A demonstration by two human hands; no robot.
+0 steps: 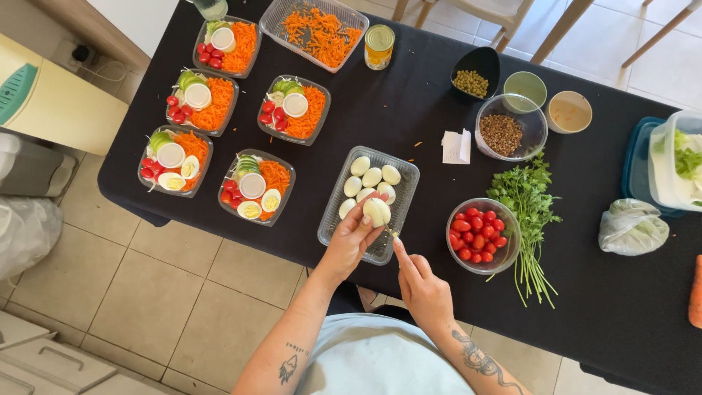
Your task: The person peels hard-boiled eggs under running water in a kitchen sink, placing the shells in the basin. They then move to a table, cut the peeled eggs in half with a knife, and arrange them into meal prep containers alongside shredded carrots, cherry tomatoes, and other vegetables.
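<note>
Black counter (409, 110) below us: our left hand (352, 238) grips a peeled egg (376, 211); our right hand (423, 287) pinches a small knife (390, 232).

A peeled boiled egg (376, 211) is held in the left hand (352, 238) over the clear plastic tray (401, 207) on the black-clothed table (409, 110). The right hand (422, 287) is placed just beside it. A glass bowl of cherry tomatoes (478, 235) is set right of the tray; five filled salad containers (252, 186) are ranged to its left.
</note>
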